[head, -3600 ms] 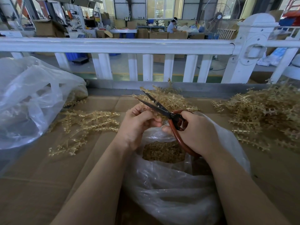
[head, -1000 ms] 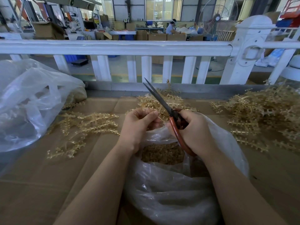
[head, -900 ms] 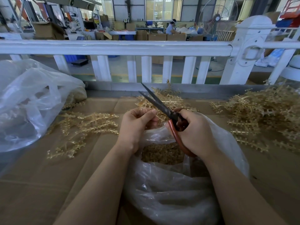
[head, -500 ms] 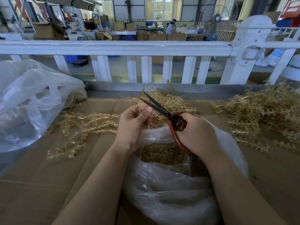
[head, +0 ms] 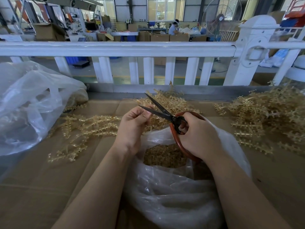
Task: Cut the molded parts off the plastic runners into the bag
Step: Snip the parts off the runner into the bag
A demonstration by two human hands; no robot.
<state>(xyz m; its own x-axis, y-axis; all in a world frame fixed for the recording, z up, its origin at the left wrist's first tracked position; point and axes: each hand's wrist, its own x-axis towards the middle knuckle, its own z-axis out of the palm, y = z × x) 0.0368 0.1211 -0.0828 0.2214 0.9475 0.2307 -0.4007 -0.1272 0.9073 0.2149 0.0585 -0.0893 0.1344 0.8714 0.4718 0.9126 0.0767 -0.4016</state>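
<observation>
Since half a second ago the scissors (head: 163,111) have barely shifted, their 2 black blades still parted in a narrow V pointing to the upper left; the left hand (head: 132,128) has kept its place at frame centre. Its fingers are curled, pinching a small pale runner piece (head: 149,108) at the lower blade's tip; the right hand (head: 198,136), just right of centre, is wrapped round the red-brown handle loops. Both hands hover over the open clear bag (head: 173,195) at lower centre, which holds a heap of cut parts (head: 165,156); runners (head: 82,128) lie on the cardboard (head: 41,187) at centre left, another pile (head: 267,116) at the right edge, more behind the blades; a second plastic bag (head: 29,104) slumps at the left; a white railing (head: 115,48) crosses the top.
</observation>
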